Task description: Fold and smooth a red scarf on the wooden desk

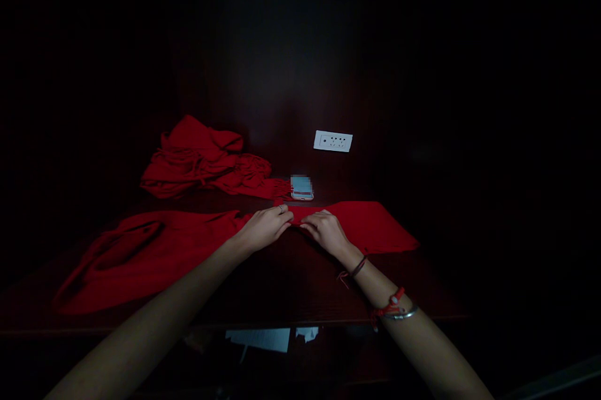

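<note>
A long piece of red cloth, which looks like a scarf (pixel 370 225), lies stretched across the dark wooden surface (pixel 282 287). Near its middle it narrows between my two hands. My left hand (pixel 267 226) has its fingers closed on the cloth, a ring showing on one finger. Just to the right, my right hand (pixel 326 231) pinches the same cloth, with bracelets on the wrist and forearm. Left of my hands the cloth spreads loose and wrinkled; on the right it lies flat. The fingertips partly hide the gripped stretch.
A crumpled heap of red fringed cloth (pixel 197 159) sits at the back left. Beside its fringe lies a phone-like rectangular object (pixel 301 187). A white socket plate (pixel 333 141) is on the back wall. Pale papers (pixel 260 338) show below the front edge. Surroundings are very dark.
</note>
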A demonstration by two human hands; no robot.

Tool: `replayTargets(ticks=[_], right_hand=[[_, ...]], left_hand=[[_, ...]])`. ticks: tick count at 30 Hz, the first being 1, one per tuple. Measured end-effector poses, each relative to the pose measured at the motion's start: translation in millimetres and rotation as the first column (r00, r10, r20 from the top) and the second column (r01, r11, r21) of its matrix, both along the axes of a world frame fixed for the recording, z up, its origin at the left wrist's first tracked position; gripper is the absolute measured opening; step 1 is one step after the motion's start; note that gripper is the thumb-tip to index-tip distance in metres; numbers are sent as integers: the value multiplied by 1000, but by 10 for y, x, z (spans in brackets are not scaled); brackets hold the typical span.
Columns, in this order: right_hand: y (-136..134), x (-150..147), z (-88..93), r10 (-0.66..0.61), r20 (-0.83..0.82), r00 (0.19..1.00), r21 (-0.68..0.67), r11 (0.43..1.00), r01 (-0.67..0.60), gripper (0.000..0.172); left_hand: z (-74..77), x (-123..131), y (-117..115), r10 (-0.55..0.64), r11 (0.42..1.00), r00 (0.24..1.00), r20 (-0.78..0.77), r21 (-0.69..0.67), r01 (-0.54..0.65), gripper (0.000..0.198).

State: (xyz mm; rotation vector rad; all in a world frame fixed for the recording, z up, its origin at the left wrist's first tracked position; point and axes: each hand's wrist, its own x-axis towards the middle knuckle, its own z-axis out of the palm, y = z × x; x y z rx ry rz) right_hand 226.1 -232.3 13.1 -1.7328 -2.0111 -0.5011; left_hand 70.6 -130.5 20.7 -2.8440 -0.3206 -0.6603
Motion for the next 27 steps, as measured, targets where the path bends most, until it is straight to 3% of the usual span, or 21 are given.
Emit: replayTargets(ticks=[6, 13, 21, 27], right_hand=[[-18, 85, 16, -7, -20, 1000, -39, 999, 6, 25], [-47, 140, 32, -133, 53, 990, -130, 982, 139, 25], [-69, 119, 74, -154, 51, 987, -196, 967, 161, 26], [-110, 130, 121, -69, 94, 993, -273, 957, 92, 27]], left_hand=[[43, -44, 28, 40, 999, 999, 12, -30, -40, 19], [88, -81, 17, 99, 995, 995, 30, -33, -98, 18], [37, -61, 30, 6, 1000, 1000, -16, -1, -6, 23], [101, -90, 1, -201, 973, 966, -160, -150, 178, 23]])
